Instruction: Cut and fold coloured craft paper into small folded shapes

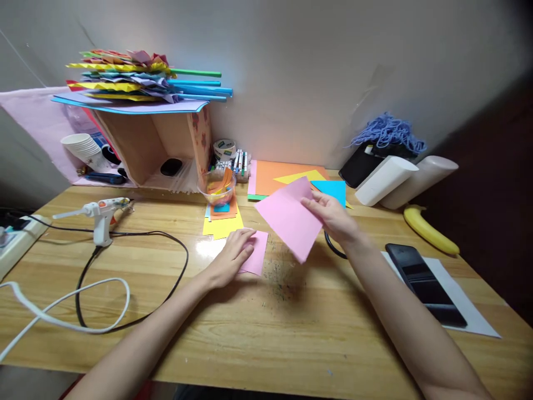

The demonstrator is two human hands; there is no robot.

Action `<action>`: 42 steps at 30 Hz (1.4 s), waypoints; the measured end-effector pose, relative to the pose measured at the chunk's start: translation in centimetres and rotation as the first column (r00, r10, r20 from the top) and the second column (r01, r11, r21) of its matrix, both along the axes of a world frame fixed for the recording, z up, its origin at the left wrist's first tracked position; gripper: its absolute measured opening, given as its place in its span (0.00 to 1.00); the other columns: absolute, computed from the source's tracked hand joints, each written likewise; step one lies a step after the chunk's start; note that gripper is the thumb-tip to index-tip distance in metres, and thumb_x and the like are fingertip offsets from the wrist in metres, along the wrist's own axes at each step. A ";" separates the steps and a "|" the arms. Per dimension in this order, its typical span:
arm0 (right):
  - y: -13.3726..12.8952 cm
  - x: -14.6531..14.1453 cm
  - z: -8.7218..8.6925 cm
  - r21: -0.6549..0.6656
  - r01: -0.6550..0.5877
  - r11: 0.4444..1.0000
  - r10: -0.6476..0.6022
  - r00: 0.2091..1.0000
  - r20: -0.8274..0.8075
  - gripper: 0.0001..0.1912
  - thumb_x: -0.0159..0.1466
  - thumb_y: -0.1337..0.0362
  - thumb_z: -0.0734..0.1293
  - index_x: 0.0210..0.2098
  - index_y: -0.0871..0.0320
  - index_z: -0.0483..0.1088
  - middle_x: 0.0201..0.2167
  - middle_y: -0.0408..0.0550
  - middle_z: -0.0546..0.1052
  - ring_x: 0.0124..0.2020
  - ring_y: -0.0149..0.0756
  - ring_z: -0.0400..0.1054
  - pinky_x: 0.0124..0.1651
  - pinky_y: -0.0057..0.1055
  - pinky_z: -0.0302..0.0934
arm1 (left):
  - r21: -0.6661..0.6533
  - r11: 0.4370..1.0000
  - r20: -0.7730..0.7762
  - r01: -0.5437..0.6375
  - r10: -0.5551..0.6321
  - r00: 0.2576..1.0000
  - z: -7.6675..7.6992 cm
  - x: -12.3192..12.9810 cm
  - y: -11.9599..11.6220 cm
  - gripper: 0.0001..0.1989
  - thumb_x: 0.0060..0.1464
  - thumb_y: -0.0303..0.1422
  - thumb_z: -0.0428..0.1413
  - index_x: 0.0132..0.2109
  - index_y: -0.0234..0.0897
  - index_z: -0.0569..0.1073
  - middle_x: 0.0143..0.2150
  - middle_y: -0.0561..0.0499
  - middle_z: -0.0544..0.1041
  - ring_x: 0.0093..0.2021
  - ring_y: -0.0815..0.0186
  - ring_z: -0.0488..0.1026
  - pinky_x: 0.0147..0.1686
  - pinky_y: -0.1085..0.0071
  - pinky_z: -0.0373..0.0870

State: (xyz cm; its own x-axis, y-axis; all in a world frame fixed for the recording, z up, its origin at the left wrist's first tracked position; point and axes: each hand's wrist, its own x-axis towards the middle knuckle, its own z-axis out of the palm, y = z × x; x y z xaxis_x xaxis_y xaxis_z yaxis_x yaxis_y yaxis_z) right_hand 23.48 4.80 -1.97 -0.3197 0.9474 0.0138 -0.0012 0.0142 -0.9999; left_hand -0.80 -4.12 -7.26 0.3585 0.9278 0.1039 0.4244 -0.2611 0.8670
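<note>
My right hand (333, 214) pinches a sheet of pink paper (291, 219) by its upper right edge, thumb on top. The sheet is raised above the table and tilted. My left hand (233, 255) lies on a smaller pink paper piece (259, 253) on the tabletop, its fingers stretched out and partly covering the paper. Just beyond my left hand are yellow and orange paper pieces (222, 226), with a clear plastic cup (217, 189) of paper scraps at their far end. A black curved loop (334, 247) shows under my right wrist; the rest of it is hidden.
On the left, a hot glue gun (104, 219) stands among black and white cables (125, 300). Paper flowers (133, 78) lie atop an open cardboard box (154, 144). Coloured sheets (266, 175) lie at the back. A phone (425, 283) and a banana (431, 230) are on the right.
</note>
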 end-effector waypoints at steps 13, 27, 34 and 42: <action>-1.4 -4.3 -4.5 0.091 0.047 0.995 -0.066 0.975 0.211 0.21 0.58 0.54 0.62 0.44 0.63 0.68 0.42 0.53 0.74 0.42 0.41 0.68 0.41 0.33 0.62 | -0.659 0.752 0.592 -0.013 0.529 0.608 -1.8 0.9 0.9 0.15 0.47 0.38 0.56 0.37 0.29 0.71 0.33 0.46 0.75 0.35 0.63 0.71 0.39 0.66 0.67; -5.7 -6.8 -6.6 0.659 -0.306 0.687 -0.126 0.843 0.523 0.33 0.60 0.70 0.55 0.63 0.52 0.41 0.64 0.47 0.48 0.62 0.41 0.45 0.61 0.46 0.44 | -0.586 0.796 0.537 -0.150 0.520 0.665 -1.7 1.5 0.3 0.11 0.50 0.39 0.51 0.30 0.34 0.67 0.24 0.54 0.70 0.26 0.69 0.66 0.26 0.73 0.63; -6.3 -7.4 -7.0 0.627 -0.466 0.624 -0.119 0.737 0.666 0.38 0.56 0.75 0.52 0.64 0.56 0.35 0.64 0.47 0.46 0.64 0.39 0.36 0.62 0.48 0.40 | -0.426 0.892 0.437 -0.153 0.351 0.828 -1.3 2.1 -0.3 0.11 0.52 0.33 0.47 0.41 0.35 0.69 0.43 0.47 0.73 0.44 0.62 0.67 0.45 0.66 0.63; -7.2 -7.8 -7.1 0.606 -0.493 0.624 -0.098 0.720 0.687 0.37 0.56 0.74 0.52 0.64 0.57 0.35 0.64 0.47 0.46 0.64 0.40 0.37 0.63 0.49 0.38 | -0.539 0.841 0.539 -0.039 0.380 0.751 -0.2 2.8 -0.7 0.11 0.42 0.28 0.52 0.37 0.33 0.71 0.34 0.49 0.74 0.40 0.62 0.69 0.39 0.68 0.66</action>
